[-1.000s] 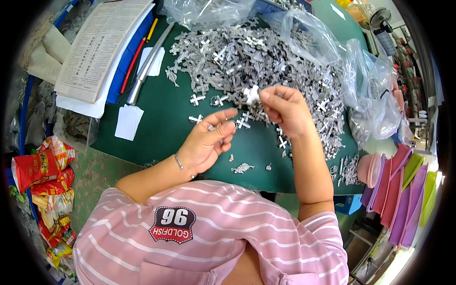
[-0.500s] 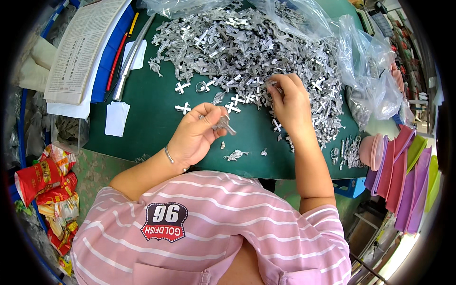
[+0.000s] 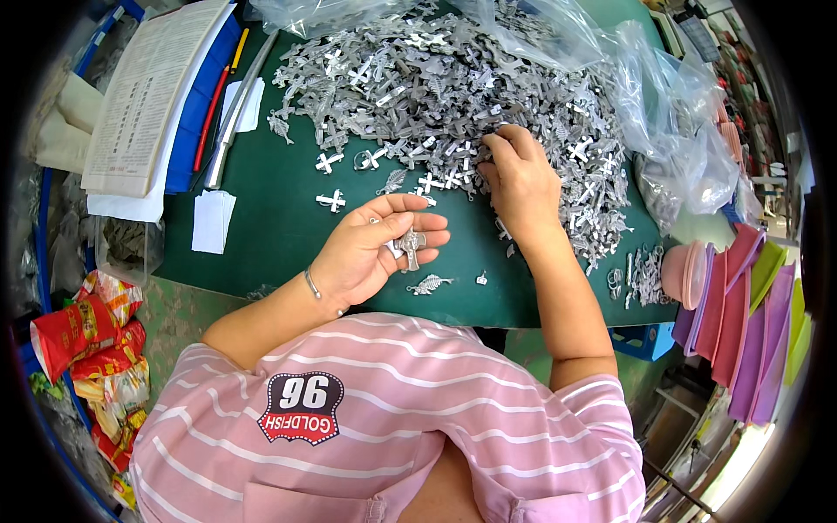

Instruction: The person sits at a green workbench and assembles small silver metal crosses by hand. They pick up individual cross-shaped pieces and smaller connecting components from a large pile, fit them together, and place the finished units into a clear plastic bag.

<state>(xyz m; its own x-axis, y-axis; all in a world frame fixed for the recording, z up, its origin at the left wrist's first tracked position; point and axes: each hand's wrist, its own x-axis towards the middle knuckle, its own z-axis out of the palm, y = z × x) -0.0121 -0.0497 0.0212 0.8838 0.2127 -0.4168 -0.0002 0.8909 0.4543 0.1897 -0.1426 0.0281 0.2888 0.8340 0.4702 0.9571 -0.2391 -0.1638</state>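
My left hand (image 3: 362, 242) is turned palm up over the near part of the green table. A silver crucifix pendant (image 3: 410, 247) lies across its fingers under the thumb, with more metal pieces partly hidden beneath. My right hand (image 3: 521, 185) reaches to the near edge of a big pile of silver metal pendants (image 3: 436, 96), crosses and fishbone shapes among them. Its fingers are curled together at the pile, and what they pinch is hidden. A fishbone pendant (image 3: 430, 284) and a tiny metal piece (image 3: 481, 278) lie near the table's front edge.
Loose crosses, such as one cross pendant (image 3: 330, 201), lie left of the pile. Clear plastic bags (image 3: 671, 131) sit behind and right. A tapered metal rod (image 3: 234, 122), pencils and white cards (image 3: 214, 221) are left. Pink cups (image 3: 684, 273) stand at the right edge.
My left fingers have spread, and the crucifix now lies face up on them. My right hand has shifted slightly left and up along the pile, its fingers now curled downward.
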